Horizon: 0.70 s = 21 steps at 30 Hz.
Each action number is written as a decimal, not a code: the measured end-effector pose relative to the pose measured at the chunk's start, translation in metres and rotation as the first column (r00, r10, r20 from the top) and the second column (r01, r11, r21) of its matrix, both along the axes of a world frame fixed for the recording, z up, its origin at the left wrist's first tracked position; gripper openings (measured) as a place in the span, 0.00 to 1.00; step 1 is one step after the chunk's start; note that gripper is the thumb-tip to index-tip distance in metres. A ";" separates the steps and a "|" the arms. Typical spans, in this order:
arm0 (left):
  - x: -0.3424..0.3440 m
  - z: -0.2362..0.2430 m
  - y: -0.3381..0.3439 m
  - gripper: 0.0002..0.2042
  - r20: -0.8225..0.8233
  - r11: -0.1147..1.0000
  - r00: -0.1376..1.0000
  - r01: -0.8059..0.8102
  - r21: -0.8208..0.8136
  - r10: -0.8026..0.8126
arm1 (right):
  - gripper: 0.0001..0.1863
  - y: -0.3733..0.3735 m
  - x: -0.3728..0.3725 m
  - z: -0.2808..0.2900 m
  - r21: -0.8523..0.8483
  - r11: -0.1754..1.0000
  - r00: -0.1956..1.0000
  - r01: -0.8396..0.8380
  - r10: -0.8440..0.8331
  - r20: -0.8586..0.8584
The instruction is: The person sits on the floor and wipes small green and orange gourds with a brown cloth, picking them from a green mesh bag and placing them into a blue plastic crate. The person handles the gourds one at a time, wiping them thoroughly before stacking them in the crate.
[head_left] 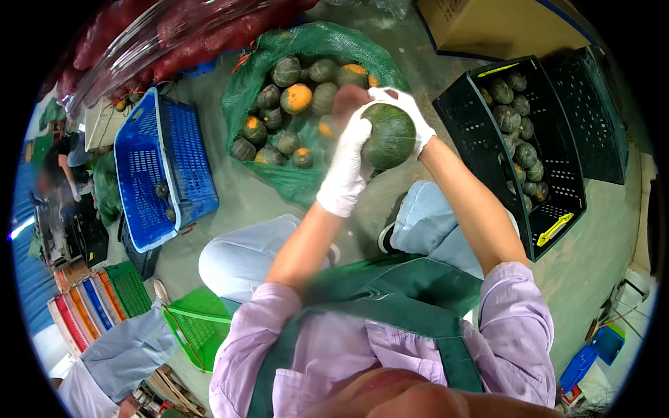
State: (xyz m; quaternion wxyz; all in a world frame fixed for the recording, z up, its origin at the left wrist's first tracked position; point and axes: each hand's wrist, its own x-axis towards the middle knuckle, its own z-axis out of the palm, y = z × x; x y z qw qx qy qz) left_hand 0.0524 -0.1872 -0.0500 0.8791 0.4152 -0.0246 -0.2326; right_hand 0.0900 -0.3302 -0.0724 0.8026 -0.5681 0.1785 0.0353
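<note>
A round dark green pumpkin (389, 137) is held up between my two white-gloved hands. My left hand (352, 150) presses against its left side, while my right hand (410, 111) wraps over its top and right side. Just beyond and to the left lies an opened green mesh sack (240, 104), its rim spread wide. Several green pumpkins, some with orange patches like this one (297, 99), sit inside the sack. The held pumpkin and my hands overlap the sack's right part and hide some of what is there.
To the right, a black crate (456, 111) holds several smaller pumpkins; another black crate (592, 118) stands beside it. A blue crate (191, 153) with a few pumpkins is at the left. A green basket (202, 320) and a co-worker's leg (132, 348) are at lower left. Red mesh sacks (185, 63) lie behind.
</note>
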 end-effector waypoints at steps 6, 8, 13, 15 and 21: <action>0.032 0.002 0.030 0.25 -0.364 0.979 0.931 -0.098 -0.178 0.027 | 0.23 -0.018 0.006 0.057 -0.020 0.992 0.970 0.124 -0.116 0.214; 0.037 -0.004 0.032 0.28 -0.271 0.987 0.960 -0.108 -0.122 0.072 | 0.25 0.022 -0.015 0.065 -0.668 0.716 0.823 0.203 0.244 0.513; 0.010 0.006 0.017 0.29 -0.475 0.995 0.880 -0.043 -0.095 -0.007 | 0.22 0.014 -0.011 0.032 -0.328 0.945 0.972 0.013 0.064 0.224; 0.006 -0.014 0.026 0.23 -0.263 0.993 0.962 0.048 -0.109 -0.075 | 0.22 0.012 -0.009 0.025 -0.166 0.984 0.985 -0.069 0.093 0.143; 0.034 -0.008 0.013 0.19 -0.105 0.967 0.983 0.125 -0.223 -0.151 | 0.22 -0.005 -0.002 0.037 0.044 0.999 0.997 -0.024 0.021 0.072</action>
